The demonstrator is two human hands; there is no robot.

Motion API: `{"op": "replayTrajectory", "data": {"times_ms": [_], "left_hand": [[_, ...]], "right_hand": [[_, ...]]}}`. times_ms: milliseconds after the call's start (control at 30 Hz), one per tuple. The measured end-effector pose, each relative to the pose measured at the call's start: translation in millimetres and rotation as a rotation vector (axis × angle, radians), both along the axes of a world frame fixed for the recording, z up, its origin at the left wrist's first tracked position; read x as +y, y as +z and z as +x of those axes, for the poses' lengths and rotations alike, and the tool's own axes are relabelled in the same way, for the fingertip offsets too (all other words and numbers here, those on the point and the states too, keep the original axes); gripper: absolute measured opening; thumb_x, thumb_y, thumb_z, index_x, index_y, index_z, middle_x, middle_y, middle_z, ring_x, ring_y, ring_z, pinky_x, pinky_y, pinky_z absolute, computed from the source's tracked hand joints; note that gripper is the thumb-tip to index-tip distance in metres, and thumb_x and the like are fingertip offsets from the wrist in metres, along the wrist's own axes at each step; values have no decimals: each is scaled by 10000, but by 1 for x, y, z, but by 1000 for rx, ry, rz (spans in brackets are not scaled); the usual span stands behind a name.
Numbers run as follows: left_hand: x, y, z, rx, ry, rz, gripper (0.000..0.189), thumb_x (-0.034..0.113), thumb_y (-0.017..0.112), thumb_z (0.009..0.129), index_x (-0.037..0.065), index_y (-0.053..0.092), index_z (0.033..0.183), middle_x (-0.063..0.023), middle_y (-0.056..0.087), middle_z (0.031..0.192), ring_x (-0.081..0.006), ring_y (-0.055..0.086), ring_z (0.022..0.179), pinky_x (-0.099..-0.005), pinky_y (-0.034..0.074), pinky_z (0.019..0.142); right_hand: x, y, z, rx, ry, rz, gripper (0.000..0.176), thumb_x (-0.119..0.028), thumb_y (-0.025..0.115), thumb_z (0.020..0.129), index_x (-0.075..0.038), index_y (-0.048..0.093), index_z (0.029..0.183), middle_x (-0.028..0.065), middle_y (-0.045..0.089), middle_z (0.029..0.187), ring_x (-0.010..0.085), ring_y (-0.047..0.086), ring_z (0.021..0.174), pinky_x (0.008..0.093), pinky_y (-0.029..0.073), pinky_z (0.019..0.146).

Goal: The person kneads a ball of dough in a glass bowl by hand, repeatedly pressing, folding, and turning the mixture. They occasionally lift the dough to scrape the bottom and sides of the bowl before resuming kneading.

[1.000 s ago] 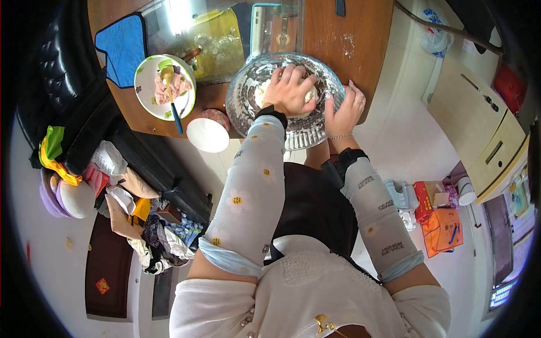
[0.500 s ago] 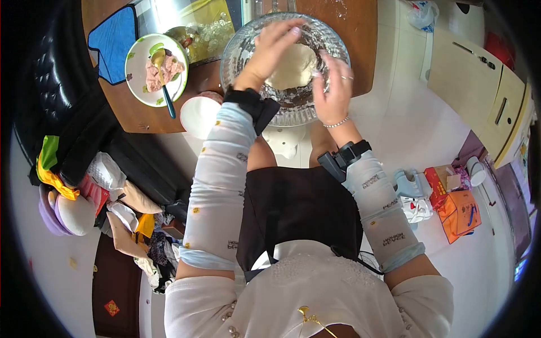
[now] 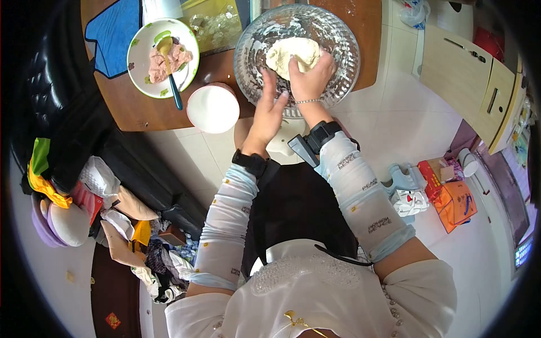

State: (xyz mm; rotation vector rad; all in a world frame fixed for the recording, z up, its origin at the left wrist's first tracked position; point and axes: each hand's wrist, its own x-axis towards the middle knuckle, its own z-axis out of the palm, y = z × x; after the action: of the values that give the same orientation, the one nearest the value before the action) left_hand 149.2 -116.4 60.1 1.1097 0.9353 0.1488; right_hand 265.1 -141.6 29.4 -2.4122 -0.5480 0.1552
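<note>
A pale lump of dough lies in a clear glass bowl whose inner wall is smeared with flour. My right hand grips the dough's near right side, thumb pressed on it and fingers curled round its edge. My left hand is held at the bowl's near left rim with fingers stretched out and nothing in it. Left of the bowl stands a white cup or small bowl with a reddish rim. Farther left, a white dish with a green rim holds pink minced meat and a spoon.
The wooden table ends just in front of the bowl. A blue cloth and a yellow sheet lie at its back left. A black sofa is on the left, a cabinet on the right, and an orange bag on the floor.
My left hand has come down from above the dough to the near rim, fingers spread. My right hand has moved left and closed on the dough, which has changed shape.
</note>
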Motion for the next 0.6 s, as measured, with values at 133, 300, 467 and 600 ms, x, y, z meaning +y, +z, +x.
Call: {"op": "replayTrajectory", "data": {"times_ms": [133,300,467,600], "left_hand": [[-8,7,3,118,-89,297,640,46,492,867,29,162,1415,-238,374,1358,-343,412,1235,-327,320,1015],[-2,35,-27,250,-94,632,436,48,568,789,70,524,1223,-137,546,1209,-298,516,1127,-378,370,987],[-13,13,-54,173,-567,1080,403,123,626,743,122,592,1145,-64,591,1154,-229,475,1188,-439,331,1025],[-7,-8,-57,133,-608,1170,225,121,593,713,107,668,924,-45,631,1051,-215,533,1111,-449,345,1012]], "right_hand": [[1,6,-6,161,-61,176,574,-207,725,655,22,423,1086,192,499,1026,354,437,994,477,297,901],[-1,2,11,-48,27,-173,655,-283,752,658,23,427,1138,225,466,1166,372,413,1085,485,240,992],[0,-2,-4,186,86,187,565,-163,753,633,17,462,1083,239,483,1177,419,423,1124,474,303,972],[5,29,-30,148,133,41,455,-31,681,612,-11,480,1021,184,560,1005,377,509,961,451,370,867]]}}
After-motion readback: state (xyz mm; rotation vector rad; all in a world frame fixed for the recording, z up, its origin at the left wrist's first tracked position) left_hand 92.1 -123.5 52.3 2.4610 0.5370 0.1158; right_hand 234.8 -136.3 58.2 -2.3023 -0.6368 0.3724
